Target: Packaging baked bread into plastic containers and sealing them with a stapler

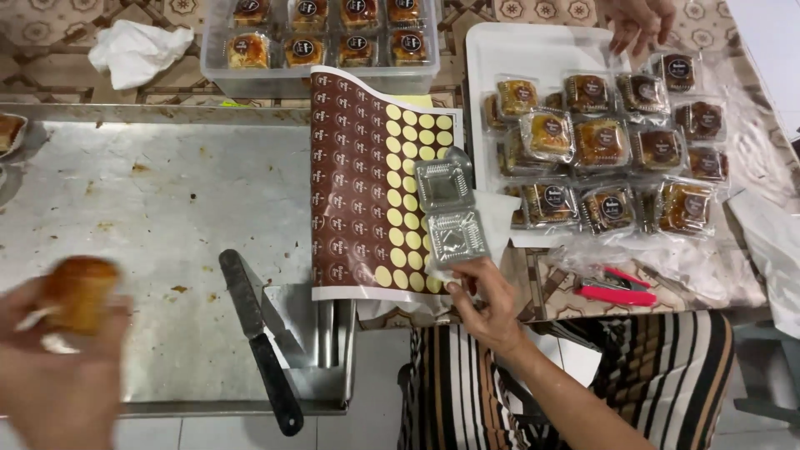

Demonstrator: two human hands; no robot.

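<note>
My left hand is at the lower left, blurred, shut around a golden-brown pastry above the metal table. My right hand pinches the lower edge of an open, empty clear plastic clamshell box. The box is held over the right edge of a brown sticker sheet, where many round stickers are gone and yellow backing shows.
A black-handled knife lies on the table near its front edge. A white tray holds several packed pastries, and a clear bin behind holds more. Another person's hand reaches in at top right. A pink-handled tool lies nearby, and a crumpled white cloth sits at the back left.
</note>
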